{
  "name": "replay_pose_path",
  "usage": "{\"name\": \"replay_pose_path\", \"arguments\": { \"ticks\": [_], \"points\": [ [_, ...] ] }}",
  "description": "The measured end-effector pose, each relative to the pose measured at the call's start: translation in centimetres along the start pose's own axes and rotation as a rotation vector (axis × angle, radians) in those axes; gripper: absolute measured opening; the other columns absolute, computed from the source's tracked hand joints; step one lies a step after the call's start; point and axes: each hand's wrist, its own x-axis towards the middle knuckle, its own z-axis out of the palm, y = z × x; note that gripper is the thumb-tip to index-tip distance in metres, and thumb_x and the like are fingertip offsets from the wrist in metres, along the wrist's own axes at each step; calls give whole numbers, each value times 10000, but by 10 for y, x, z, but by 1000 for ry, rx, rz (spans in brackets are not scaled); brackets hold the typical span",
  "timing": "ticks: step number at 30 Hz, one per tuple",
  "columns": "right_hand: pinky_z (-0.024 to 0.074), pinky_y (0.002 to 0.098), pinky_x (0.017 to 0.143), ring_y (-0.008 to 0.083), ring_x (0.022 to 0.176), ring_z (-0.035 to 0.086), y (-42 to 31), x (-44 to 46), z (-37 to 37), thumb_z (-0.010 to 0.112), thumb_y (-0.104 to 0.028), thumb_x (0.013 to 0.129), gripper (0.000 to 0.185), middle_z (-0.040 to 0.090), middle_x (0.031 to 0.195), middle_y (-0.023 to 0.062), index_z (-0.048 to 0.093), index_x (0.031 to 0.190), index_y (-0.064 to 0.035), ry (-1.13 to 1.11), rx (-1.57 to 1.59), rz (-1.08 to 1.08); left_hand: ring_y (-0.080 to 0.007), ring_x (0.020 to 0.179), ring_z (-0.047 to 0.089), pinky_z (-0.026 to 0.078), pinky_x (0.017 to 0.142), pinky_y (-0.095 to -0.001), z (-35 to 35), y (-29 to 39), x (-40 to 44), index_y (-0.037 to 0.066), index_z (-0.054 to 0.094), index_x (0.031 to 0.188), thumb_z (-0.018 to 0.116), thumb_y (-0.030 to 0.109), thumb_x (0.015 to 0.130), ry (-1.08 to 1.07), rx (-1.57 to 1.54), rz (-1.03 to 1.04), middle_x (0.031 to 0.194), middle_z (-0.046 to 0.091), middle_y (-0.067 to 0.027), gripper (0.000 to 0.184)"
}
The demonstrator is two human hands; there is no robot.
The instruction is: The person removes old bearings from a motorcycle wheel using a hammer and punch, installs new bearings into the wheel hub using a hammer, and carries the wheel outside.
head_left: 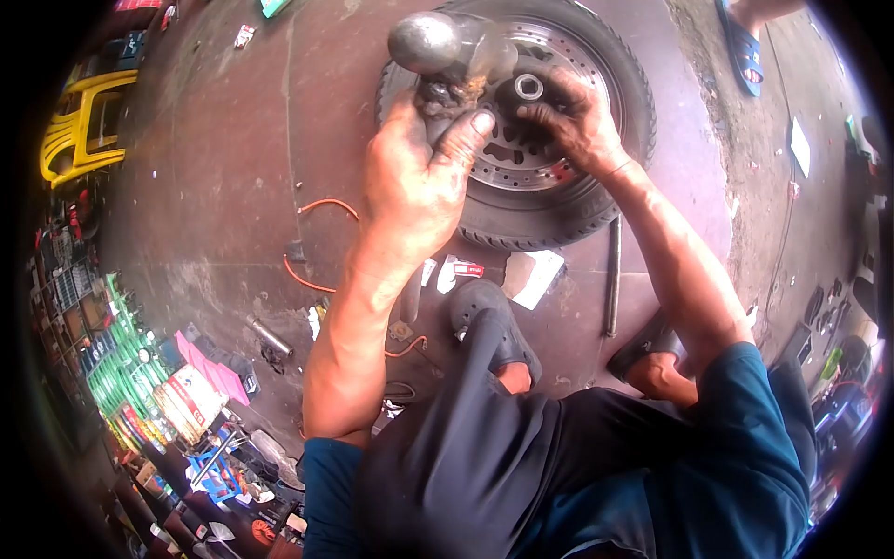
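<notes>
My left hand (419,177) is wrapped around the handle of a hammer (424,42), whose rounded metal head is raised close to the camera and blurred. Pinched between the thumb and fingers of my right hand (582,116) is a socket (528,87), its round, shiny end facing up over the wheel's hub. The wheel lies flat on the floor, with a black tire (521,224) and a drilled brake disc (521,177) on its upper side. The hammer and my hands hide part of the disc and hub.
A long metal bar (614,279) lies right of my feet, near the tire. An orange cable (331,203) and a metal tube (270,335) are on the floor to the left. A yellow chair (79,121) stands far left. Another person's sandaled foot (745,56) is at upper right.
</notes>
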Motion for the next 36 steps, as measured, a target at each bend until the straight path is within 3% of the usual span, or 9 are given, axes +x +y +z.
{"name": "replay_pose_path", "arguments": {
  "ticks": [10,18,21,22,23,26,29,32,36],
  "points": [
    [479,429,951,365,1091,600,1,0,3,770,-256,820,498,650,1120,172,618,1232,-23,-1,-141,-62,-286,866,705,526,784,-367,4,-1,3,-8,587,1132,684,203,935,-52,44,-61,940,723,-161,304],
    [468,435,942,366,1071,578,1,2,1,760,-220,813,464,647,1072,174,627,1214,-29,7,-284,-184,-159,812,659,512,737,-279,-6,59,21,-35,583,1051,669,102,943,130,-68,258,902,700,-99,195],
    [469,438,921,365,1032,579,-4,1,-2,752,-204,816,418,650,1037,163,648,1187,-44,8,-256,-213,-294,798,697,531,710,-340,14,15,23,-38,580,1046,665,167,945,180,170,523,881,707,-158,244],
    [468,442,910,363,1016,577,-11,-1,-4,747,-197,819,392,649,1024,156,657,1172,-53,21,-293,-261,-394,793,701,544,700,-416,16,0,19,-43,572,1053,660,244,941,-106,339,163,855,703,-219,321],
    [466,449,899,354,1001,572,-6,0,-6,744,-201,824,362,648,1008,144,667,1155,-76,-2,-372,-254,-449,795,683,540,703,-470,21,-24,25,-41,566,1067,652,296,937,-224,556,84,830,684,-262,371],
    [470,441,903,341,999,578,0,1,-5,773,-174,798,364,649,1002,143,672,1129,-59,73,-376,-342,-406,803,700,542,706,-445,19,5,23,-23,569,1096,679,265,925,-154,315,68,823,687,-249,353],
    [491,383,949,275,1071,619,-10,-3,-4,785,-192,815,458,675,1100,122,644,1225,-44,43,-10,-7,-264,819,702,532,751,-364,9,23,19,-12,598,1108,684,212,936,47,64,257,909,720,-146,294],
    [489,331,986,221,1096,636,-15,1,-9,792,-211,822,511,678,1155,107,623,1273,-42,80,234,155,-213,869,668,514,805,-336,-3,27,15,-17,605,1156,687,177,934,61,13,91,965,714,-122,306],
    [490,350,990,245,1121,627,-4,1,-7,793,-227,819,527,667,1169,127,616,1282,-48,69,-19,36,-205,901,653,505,830,-328,-9,14,10,-19,605,1178,685,151,933,45,-15,-68,1008,707,-121,309]
  ]
}}
